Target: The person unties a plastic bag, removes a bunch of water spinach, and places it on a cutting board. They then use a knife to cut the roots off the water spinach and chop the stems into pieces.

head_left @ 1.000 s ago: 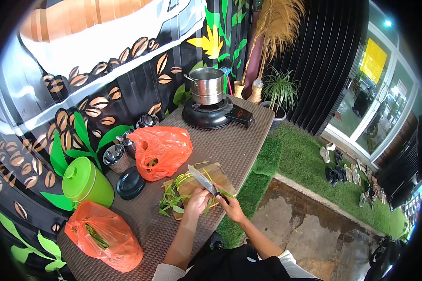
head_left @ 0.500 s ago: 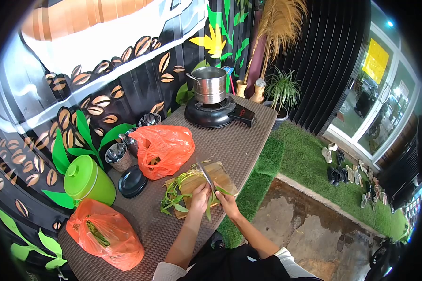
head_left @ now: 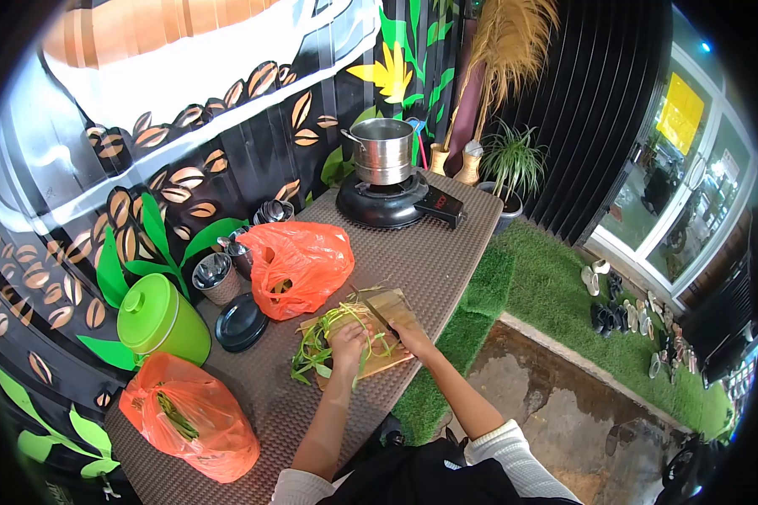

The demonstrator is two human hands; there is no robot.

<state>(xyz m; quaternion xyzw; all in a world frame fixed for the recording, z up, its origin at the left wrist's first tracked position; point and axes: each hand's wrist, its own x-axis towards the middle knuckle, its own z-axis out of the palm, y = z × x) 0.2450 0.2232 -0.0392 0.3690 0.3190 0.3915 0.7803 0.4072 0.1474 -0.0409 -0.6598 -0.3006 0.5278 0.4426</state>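
Observation:
A wooden cutting board [head_left: 400, 308] lies near the table's front edge, with leafy green stems [head_left: 316, 352] heaped over its left side. My left hand [head_left: 348, 342] is closed on some of these greens above the board. In my right hand [head_left: 413, 341] is a knife [head_left: 377, 315], its blade slanting up and left over the board. The tips of my left fingers are hard to make out.
Orange plastic bags [head_left: 305, 268] stand behind the board and at the table's near left. A green lidded bucket [head_left: 164, 320], a dark round lid [head_left: 242, 323] and cutlery holders [head_left: 216, 278] line the wall. A steel pot [head_left: 382, 153] sits on a black portable stove [head_left: 382, 204].
My left hand has moved left, toward the heap of greens. My right hand has shifted slightly right and lowered the knife, so the hands are farther apart.

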